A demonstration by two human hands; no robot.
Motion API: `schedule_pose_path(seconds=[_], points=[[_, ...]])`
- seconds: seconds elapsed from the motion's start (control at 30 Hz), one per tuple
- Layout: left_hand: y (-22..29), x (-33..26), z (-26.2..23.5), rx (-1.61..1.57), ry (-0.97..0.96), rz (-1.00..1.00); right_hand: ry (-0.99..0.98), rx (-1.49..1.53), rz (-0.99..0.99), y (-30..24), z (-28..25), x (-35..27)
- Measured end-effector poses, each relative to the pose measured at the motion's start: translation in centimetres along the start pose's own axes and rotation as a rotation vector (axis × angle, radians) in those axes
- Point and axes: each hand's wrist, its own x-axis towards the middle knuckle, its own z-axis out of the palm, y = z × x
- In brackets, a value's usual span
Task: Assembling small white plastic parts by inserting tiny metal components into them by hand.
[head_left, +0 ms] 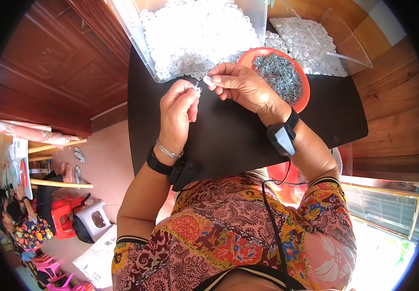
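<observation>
Over the dark table, my left hand (176, 109) is closed in a pinch at the near side of a clear bin. Between its fingertips is a small white plastic piece (198, 90), with a thin grey pin-like bit showing at its top. A short gap away, my right hand (243, 86) pinches a white oval plastic piece (208, 81) by thumb and forefinger. The two pieces are apart. Just behind my right hand stands an orange-red bowl (306, 92) filled with thin grey metal nails or screws (282, 77), partly covered by that hand.
The clear bin (147, 63) holds a heap of white plastic pieces (195, 34). At the back right, another clear container (352, 48) holds more small pale pieces. The dark tabletop (238, 136) has a curved edge. Stools (93, 220) and another person (25, 223) are at the left.
</observation>
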Motion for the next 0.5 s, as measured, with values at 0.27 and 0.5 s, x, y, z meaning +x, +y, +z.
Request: schedule_pose_path(seconds=[0.27, 0.5], points=[[-0.2, 0.0, 0.3, 0.135, -0.023, 0.015, 0.084, -0.253, -0.243, -0.4, 1.4, -0.5], [-0.6, -0.1, 0.2, 0.138, -0.015, -0.012, 0.101, -0.415, -0.285, -0.5, 2.0, -0.9]])
